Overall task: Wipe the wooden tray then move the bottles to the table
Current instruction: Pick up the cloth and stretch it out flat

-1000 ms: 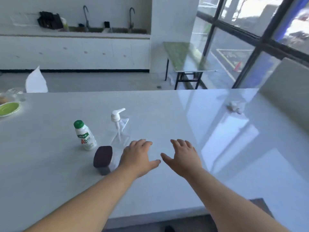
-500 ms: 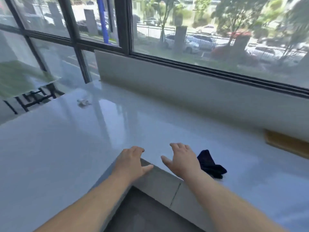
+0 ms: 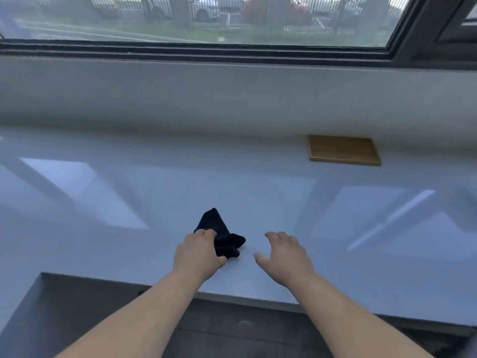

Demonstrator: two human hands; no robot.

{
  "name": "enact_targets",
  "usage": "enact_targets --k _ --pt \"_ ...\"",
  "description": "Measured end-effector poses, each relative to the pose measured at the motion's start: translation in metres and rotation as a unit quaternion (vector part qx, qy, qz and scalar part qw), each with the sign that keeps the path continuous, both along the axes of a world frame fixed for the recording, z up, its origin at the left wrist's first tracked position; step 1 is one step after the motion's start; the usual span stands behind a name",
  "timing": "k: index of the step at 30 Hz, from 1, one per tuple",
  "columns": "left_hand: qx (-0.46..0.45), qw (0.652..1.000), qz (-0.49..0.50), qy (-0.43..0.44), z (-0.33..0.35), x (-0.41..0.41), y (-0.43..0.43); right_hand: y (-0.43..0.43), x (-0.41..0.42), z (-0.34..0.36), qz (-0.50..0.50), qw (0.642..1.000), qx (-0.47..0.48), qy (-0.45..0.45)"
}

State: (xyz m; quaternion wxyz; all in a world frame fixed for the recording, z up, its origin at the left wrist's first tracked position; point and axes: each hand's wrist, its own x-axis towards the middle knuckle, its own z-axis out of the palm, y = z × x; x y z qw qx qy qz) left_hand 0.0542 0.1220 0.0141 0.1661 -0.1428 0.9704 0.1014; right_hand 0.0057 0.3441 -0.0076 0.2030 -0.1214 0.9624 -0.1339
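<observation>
Wooden tray (image 3: pixel 343 150) was what I had come for, and it lay flat at the far right of the counter, pushed against the low white wall under the window, well apart from both my hands. Going from the biggest thing down: the window (image 3: pixel 206 19) ran across the whole top of my view, dark-framed, with blurred cars and a railing beyond the glass. Below it the wall (image 3: pixel 180 94) was a plain, matt, pale band. The counter (image 3: pixel 103 202) was broad, white and glossy, smooth enough to carry pale reflections of the window panes, and its near edge ended in a straight lip above a dark floor. The tray was a shallow rectangle of light, honey-coloured wood with fine straight grain and a thin raised rim; nothing stood on it. The cloth (image 3: pixel 222 233) was smallest, a dark, soft, crumpled rag bunched into a rough triangle near the front edge of the counter. My left hand (image 3: pixel 197 254) lay on the cloth's near side, fingers curled over it and the thumb beneath its lower fold, closing on the fabric. My right hand (image 3: pixel 282 254) hovered just beside the cloth, palm down, fingers loosely spread, holding nothing. Nothing lay between my hands and the tray.
</observation>
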Motion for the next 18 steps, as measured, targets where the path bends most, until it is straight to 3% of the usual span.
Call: enact_targets --k 4,7,12,15,18 --pt "-0.067 0.996 -0.021 -0.048 -0.021 -0.013 -0.006 -0.014 -0.009 -0.019 0.036 0.999 -0.011 -0.015" --pt "-0.038 0.998 -0.025 -0.031 -0.028 -0.021 -0.022 -0.032 -0.017 -0.024 0.047 0.998 -0.024 -0.022" --pt "0.172 0.982 0.065 0.049 -0.007 -0.059 -0.046 -0.056 -0.045 0.0 -0.084 0.985 -0.103 -0.11" --pt "0.358 0.921 0.134 0.076 0.028 -0.092 -0.06 -0.073 -0.064 0.03 -0.173 0.946 -0.2 -0.188" --pt "0.502 0.846 0.16 0.083 0.064 -0.125 -0.072 -0.093 -0.081 0.058 -0.249 0.89 -0.32 -0.208"
